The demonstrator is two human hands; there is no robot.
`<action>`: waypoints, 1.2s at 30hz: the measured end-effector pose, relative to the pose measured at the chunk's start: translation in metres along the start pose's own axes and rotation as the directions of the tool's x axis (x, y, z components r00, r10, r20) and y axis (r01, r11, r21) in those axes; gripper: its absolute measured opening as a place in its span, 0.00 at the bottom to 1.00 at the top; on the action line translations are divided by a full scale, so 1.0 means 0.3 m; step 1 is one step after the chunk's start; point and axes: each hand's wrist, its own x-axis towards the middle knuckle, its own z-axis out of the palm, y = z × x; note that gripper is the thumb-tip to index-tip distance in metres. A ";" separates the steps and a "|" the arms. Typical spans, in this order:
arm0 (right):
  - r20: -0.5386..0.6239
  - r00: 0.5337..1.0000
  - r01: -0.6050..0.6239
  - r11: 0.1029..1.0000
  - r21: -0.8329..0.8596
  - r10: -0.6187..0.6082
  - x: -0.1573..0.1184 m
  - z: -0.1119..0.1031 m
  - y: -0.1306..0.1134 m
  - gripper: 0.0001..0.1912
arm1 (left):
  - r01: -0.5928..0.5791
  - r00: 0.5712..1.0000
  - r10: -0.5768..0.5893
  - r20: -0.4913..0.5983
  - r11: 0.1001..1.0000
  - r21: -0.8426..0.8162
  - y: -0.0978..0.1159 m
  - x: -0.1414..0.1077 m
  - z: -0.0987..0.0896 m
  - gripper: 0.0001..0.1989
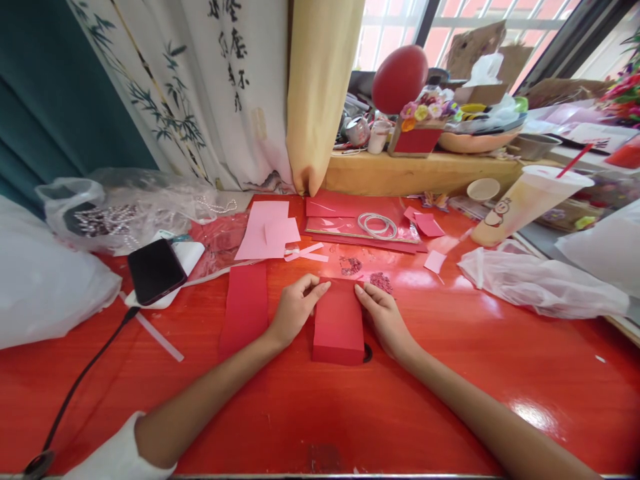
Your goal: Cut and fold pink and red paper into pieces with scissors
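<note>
Clock positions take the folded red card [339, 313] as the dial centre, with 12 o'clock toward the window. The card lies lengthwise before the person on the red bench [425, 407], a crease crossing its near end. The left hand [293, 310] pinches the far left corner between thumb and fingers; the right hand [390, 320] pinches the far right corner likewise. This paired grip probably keeps the far edge square and the panel from twisting. A dark ring [368, 353] shows partly under the card at 4 o'clock. A red paper strip [246, 307] lies flat at 9 o'clock and pink sheets [265, 230] at 10 to 11, presumably kept within reach. Silver rings [377, 227] rest on a flat packet at 1 o'clock, likely stacked to save surface. A phone [156, 270] sits at 9 o'clock, beyond the strip. Markings: the curtain [235, 67] at 11 o'clock bears vertical brush characters, not reliably legible; the drink cup [525, 203] at 2 o'clock carries a cartoon figure; a white package [597, 137] beyond it shows a partial "K". No brand is readable.
</note>
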 end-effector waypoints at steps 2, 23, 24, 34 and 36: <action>-0.002 1.000 0.000 1.000 0.005 0.000 0.001 0.000 0.000 0.09 | 0.001 1.000 -0.001 0.000 1.000 -0.012 0.000 0.000 0.001 0.15; -0.046 0.998 0.031 0.994 -0.104 -0.036 -0.005 0.002 -0.003 0.11 | 0.025 1.000 -0.025 0.003 0.999 -0.038 0.003 0.003 0.000 0.15; -0.049 0.998 0.029 0.994 -0.108 -0.034 -0.006 0.002 -0.004 0.11 | 0.023 1.000 -0.023 0.005 0.999 -0.038 0.003 0.003 0.001 0.15; -0.050 0.999 0.002 0.996 -0.085 -0.006 -0.010 0.008 -0.009 0.12 | 0.018 1.000 -0.017 0.012 0.999 -0.043 0.007 0.002 0.000 0.16; -0.052 0.999 0.008 0.997 -0.074 -0.011 -0.009 0.008 -0.010 0.11 | 0.021 1.000 -0.020 0.012 0.999 -0.047 0.006 0.002 -0.001 0.15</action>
